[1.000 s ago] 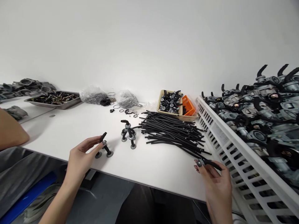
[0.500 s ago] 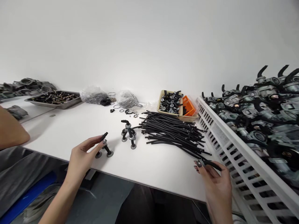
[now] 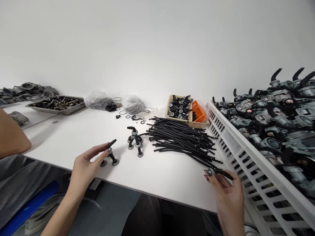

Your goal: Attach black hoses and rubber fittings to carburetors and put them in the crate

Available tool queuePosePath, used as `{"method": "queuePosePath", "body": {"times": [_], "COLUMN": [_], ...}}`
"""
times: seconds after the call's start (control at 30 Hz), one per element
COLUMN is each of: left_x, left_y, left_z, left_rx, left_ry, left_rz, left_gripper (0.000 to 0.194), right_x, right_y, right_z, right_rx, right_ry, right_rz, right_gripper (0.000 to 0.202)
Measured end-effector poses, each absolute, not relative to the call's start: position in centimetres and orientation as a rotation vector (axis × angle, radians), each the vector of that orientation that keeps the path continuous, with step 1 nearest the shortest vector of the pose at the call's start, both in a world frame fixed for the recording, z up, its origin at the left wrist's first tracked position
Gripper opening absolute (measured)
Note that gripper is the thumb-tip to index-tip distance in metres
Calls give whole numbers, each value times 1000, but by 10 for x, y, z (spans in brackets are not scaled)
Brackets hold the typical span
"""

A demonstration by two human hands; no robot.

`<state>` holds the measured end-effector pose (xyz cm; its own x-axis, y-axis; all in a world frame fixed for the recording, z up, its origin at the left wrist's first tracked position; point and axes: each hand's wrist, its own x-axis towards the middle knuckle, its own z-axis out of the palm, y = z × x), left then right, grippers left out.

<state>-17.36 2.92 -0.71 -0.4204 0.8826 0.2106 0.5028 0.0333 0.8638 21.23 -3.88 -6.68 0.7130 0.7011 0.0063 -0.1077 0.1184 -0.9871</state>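
My left hand (image 3: pixel 87 164) is closed in a pinch on a short black rubber piece (image 3: pixel 112 143) whose narrow tip points up to the right. Just beyond those fingertips, black stems with grey round caps (image 3: pixel 114 161) stand on the white table (image 3: pixel 152 177), partly hidden by the hand. Near the table's right side my right hand (image 3: pixel 227 193) closes around a black rubber tube with a grey cap (image 3: pixel 222 173), the cap end between thumb and fingers. A small cluster of similar capped black parts (image 3: pixel 133 137) stands between the two hands.
Many black hoses (image 3: pixel 182 139) lie in a pile behind my right hand. A white slatted crate (image 3: pixel 236 147) of metal carburetors is at the right. Behind stand a cream tray (image 3: pixel 168 108) and an orange basket (image 3: pixel 200 109). A metal tray (image 3: pixel 71 111) and another person's arm (image 3: pixel 12 137) are at left.
The black piece in my left hand has tipped slightly, its tip shifting a little to the right. My right hand holds almost still.
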Motion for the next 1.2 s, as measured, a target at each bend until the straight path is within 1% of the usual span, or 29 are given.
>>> {"method": "queuePosePath", "body": {"times": [0.3,0.9,1.2], "left_x": [-170,-174,-180], "left_y": [27,24,23], "left_z": [-5,-8,-11], "left_rx": [1381,1417,1510], "left_ry": [1949,1967,2020], "left_rz": [1372,1347,1335], "left_gripper": [39,32,33], "right_x": [211,212,209], "right_y": [-37,-38,-38], "right_z": [-65,-68,-64], "right_rx": [-1321,-1336,-1321], "right_ry": [-550,-560,-531], "right_rz": [652,659,663], "right_gripper": [64,63,64]}}
